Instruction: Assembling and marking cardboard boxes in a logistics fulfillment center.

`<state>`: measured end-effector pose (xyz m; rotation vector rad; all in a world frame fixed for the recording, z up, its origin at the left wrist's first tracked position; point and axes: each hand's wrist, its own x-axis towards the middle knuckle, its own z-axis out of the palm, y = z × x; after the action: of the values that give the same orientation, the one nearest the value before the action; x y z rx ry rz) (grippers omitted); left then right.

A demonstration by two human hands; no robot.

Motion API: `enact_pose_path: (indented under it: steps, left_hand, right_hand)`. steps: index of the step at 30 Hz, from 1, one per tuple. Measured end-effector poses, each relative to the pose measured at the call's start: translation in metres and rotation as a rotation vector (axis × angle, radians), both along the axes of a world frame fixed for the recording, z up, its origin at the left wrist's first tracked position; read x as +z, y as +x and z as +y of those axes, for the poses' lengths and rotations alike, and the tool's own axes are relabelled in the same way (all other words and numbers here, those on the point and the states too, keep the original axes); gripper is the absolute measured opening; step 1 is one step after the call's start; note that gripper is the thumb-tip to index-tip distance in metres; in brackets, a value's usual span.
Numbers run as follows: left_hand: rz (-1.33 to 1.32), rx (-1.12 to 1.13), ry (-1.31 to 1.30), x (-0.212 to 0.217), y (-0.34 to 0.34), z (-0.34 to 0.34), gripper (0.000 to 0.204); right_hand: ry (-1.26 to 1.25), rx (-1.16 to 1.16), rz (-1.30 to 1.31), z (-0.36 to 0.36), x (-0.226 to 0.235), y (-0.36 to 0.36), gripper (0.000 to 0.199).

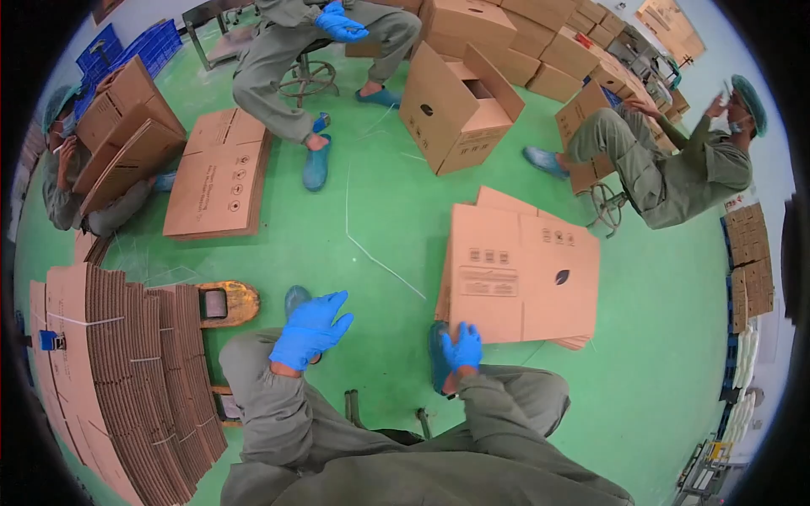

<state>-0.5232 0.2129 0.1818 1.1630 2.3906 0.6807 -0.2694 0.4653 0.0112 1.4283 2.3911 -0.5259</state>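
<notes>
My left hand (310,331), in a blue glove, hangs above my left knee with its fingers stretched out and nothing in it. Also gloved in blue, my right hand (462,347) is at the near edge of a flattened cardboard carton (525,278), its fingers apart. Whether those fingers touch the carton or only hover over it, I cannot tell. This carton lies on top of a low, uneven pile of flat cartons on the floor, beside my right foot. Dark printed marks and a leaf shape show on its upper face.
A strapped stack of flat cartons (143,363) rises at my left beside a yellow pallet jack fork (240,304). Another flat pile (215,181) lies farther off. An opened-up box (462,110) stands ahead. Three people sit around, one handling cardboard (126,143). Loose white strapping (384,263) crosses the green floor.
</notes>
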Motion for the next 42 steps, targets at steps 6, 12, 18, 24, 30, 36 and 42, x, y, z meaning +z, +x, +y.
enact_pose_path:
  steps: [6,12,18,24,30,36,42]
  left_hand:
    - [0.105,-0.077,-0.011,-0.052,0.010,0.021,0.049]
    - [0.054,-0.056,-0.006,-0.070,0.008,0.015,0.052]
    - [0.143,0.239,0.499,-0.018,0.014,0.033,0.051]
    - [-0.303,0.118,0.353,-0.038,0.043,0.049,0.064]
    - [-1.020,0.522,0.476,-0.045,0.056,0.082,0.080]
    - [-0.638,0.596,0.713,-0.095,0.040,0.086,0.072]
    - [-0.643,0.518,0.723,-0.081,0.049,0.057,0.073]
  right_hand:
    - [-0.886,-1.467,1.463,0.016,-0.078,0.028,0.060]
    - [-0.932,-1.057,1.739,0.034,0.015,-0.005,0.047]
    - [-0.714,-0.807,1.479,-0.017,0.171,-0.024,0.042]
    - [-0.502,-0.322,1.337,-0.107,0.167,-0.001,0.049]
    - [-0.394,0.125,0.828,-0.160,0.110,0.019,0.060]
    - [-0.492,0.147,0.696,-0.161,0.104,0.008,0.079]
    - [-0.556,0.058,0.729,-0.096,0.121,0.022,0.068]
